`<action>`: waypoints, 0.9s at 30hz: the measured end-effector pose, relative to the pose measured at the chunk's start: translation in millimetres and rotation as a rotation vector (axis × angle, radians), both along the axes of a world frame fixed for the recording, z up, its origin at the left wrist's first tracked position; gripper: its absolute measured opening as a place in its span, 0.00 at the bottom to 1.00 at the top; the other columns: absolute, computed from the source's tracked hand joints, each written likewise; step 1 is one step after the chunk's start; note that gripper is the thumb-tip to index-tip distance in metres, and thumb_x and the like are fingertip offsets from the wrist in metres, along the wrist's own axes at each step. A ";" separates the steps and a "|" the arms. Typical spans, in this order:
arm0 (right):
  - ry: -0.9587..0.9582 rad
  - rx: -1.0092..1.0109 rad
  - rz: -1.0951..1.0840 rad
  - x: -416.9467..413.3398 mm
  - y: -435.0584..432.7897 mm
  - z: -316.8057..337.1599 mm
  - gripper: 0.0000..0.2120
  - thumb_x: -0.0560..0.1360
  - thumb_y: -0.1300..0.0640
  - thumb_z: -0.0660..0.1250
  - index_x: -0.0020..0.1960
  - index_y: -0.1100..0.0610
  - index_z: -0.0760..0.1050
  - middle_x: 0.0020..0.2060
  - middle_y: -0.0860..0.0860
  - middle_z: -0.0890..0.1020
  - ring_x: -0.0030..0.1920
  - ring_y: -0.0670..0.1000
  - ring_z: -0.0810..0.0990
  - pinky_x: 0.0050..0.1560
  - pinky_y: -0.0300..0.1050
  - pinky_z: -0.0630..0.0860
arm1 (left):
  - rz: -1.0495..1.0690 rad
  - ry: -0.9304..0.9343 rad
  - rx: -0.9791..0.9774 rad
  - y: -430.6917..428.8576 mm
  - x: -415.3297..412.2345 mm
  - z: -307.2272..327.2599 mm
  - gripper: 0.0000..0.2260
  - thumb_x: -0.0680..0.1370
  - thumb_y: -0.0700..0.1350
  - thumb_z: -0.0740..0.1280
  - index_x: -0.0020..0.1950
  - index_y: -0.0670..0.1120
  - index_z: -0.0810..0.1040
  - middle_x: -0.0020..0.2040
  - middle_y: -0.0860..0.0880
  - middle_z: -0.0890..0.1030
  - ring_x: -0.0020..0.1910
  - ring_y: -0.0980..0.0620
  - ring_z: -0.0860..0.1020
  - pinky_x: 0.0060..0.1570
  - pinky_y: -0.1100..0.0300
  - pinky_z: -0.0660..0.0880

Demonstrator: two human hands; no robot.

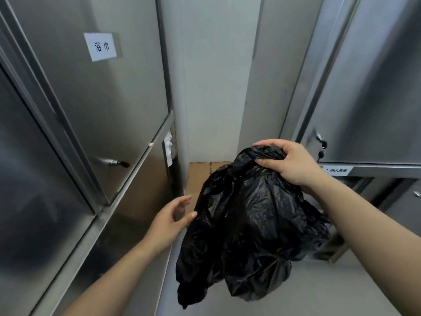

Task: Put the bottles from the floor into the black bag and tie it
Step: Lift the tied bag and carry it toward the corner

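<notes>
The black bag [250, 224] hangs in the air just right of the centre of the view, crumpled and slack, with its lower folds drooping toward 6 o'clock above the grey floor [307, 293]. The right hand [293, 163] grips the bunched top of the bag at about 1 o'clock from the bag's middle, its fingers curled over the gathered plastic. The left hand [169, 218] is at the bag's 9 o'clock side, spread wide with relaxed fingers and holding nothing. Its thumb tip lies right at the bag's left edge, and I cannot tell whether it touches the plastic.

Behind the bag, toward 12 o'clock, a cardboard box [198, 176] stands against the pale wall [216, 76]. At 9 to 10 o'clock a steel cabinet door [102, 110] carries a white paper label [101, 46] and a lever handle [112, 163]. At 2 to 3 o'clock stands another steel cabinet [376, 87], with keys [321, 148] hanging from its lock just beside the right hand's knuckles, and a small label strip [337, 171] below it.
</notes>
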State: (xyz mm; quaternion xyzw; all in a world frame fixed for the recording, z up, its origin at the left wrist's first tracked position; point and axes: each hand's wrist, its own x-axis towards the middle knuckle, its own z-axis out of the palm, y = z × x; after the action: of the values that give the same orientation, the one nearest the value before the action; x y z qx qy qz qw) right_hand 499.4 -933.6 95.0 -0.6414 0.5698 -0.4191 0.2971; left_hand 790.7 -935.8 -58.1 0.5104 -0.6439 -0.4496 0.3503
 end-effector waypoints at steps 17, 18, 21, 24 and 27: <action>-0.109 -0.035 -0.174 -29.6 -33.6 -10.1 0.13 0.70 0.64 0.72 0.51 0.51 0.80 0.44 0.46 0.84 0.41 0.38 0.81 0.45 0.29 0.75 | -0.031 0.071 0.027 -71.2 -41.8 -18.5 0.04 0.74 0.45 0.70 0.41 0.52 0.83 0.40 0.50 0.85 0.40 0.54 0.83 0.44 0.54 0.79; -0.110 -0.034 -0.175 -33.2 -35.0 -11.2 0.13 0.70 0.64 0.72 0.51 0.51 0.80 0.44 0.46 0.84 0.41 0.38 0.81 0.44 0.28 0.74 | -0.023 0.085 0.024 -72.9 -41.2 -17.7 0.04 0.74 0.45 0.70 0.41 0.52 0.83 0.39 0.49 0.85 0.40 0.53 0.83 0.43 0.55 0.78; -0.112 -0.023 -0.189 -48.3 -37.1 -14.3 0.13 0.70 0.64 0.72 0.51 0.50 0.80 0.44 0.45 0.84 0.41 0.37 0.81 0.44 0.27 0.74 | 0.019 0.165 0.023 -74.3 -38.0 -11.2 0.06 0.72 0.42 0.72 0.40 0.54 0.85 0.39 0.49 0.85 0.39 0.53 0.83 0.39 0.64 0.77; -0.097 -0.007 -0.195 -65.4 -38.6 -17.5 0.14 0.70 0.63 0.73 0.49 0.47 0.80 0.45 0.43 0.84 0.42 0.38 0.81 0.45 0.26 0.74 | 0.111 0.234 -0.007 -74.4 -34.6 -1.5 0.12 0.70 0.39 0.73 0.38 0.57 0.85 0.36 0.51 0.85 0.35 0.58 0.82 0.35 0.71 0.75; -0.096 -0.004 -0.175 -77.4 -44.7 -19.5 0.14 0.69 0.62 0.73 0.47 0.44 0.80 0.44 0.43 0.84 0.42 0.37 0.81 0.44 0.26 0.74 | 0.210 0.283 -0.036 -78.5 -33.2 10.4 0.10 0.70 0.40 0.73 0.38 0.57 0.85 0.36 0.53 0.85 0.36 0.60 0.82 0.35 0.72 0.75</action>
State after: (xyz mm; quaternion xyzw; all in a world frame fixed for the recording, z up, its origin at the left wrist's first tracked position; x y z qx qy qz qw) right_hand 422.0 -978.4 75.5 -0.5691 0.6078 -0.4748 0.2852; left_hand 757.5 -1014.3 -47.8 0.5003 -0.5393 -0.4661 0.4915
